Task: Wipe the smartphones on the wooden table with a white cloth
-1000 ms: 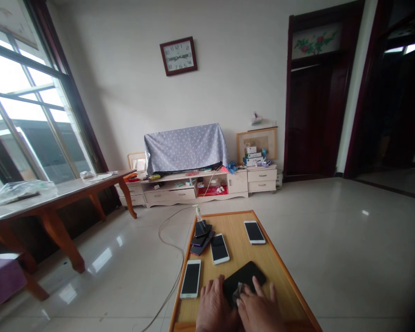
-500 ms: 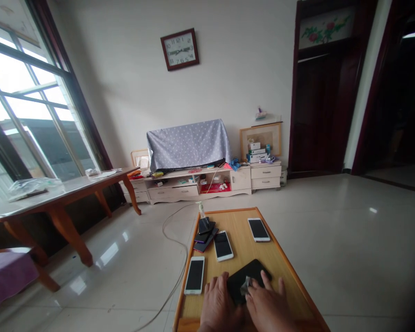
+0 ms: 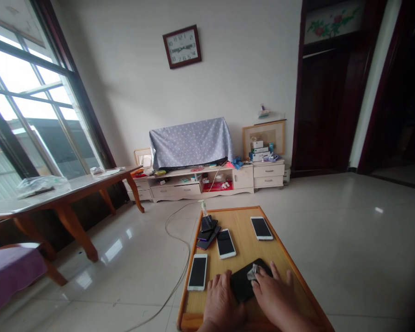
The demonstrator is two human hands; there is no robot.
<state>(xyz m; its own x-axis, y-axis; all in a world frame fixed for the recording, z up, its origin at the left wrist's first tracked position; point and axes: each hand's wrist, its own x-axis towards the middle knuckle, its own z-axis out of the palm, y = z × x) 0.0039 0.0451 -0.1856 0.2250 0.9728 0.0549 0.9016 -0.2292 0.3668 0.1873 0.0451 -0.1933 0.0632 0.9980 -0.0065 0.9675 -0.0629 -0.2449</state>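
Note:
A black phone [image 3: 244,285] lies face up on the low wooden table [image 3: 242,246] close to me. My left hand [image 3: 223,303] lies flat on the table and holds the phone's left edge, fingers stretched out. My right hand [image 3: 275,295] presses a small grey cloth [image 3: 252,272] onto the phone's far end with its fingertips.
Three white phones [image 3: 198,272] [image 3: 226,243] [image 3: 262,228] lie on the table, with a stack of dark phones [image 3: 207,229] and a small bottle [image 3: 204,208] at the far left corner. A cable [image 3: 177,240] runs across the floor. A long table [image 3: 65,191] stands at left.
My right hand has slid the grey cloth away from me along the black phone. The view has shifted slightly, and the left hand stays on the phone's edge.

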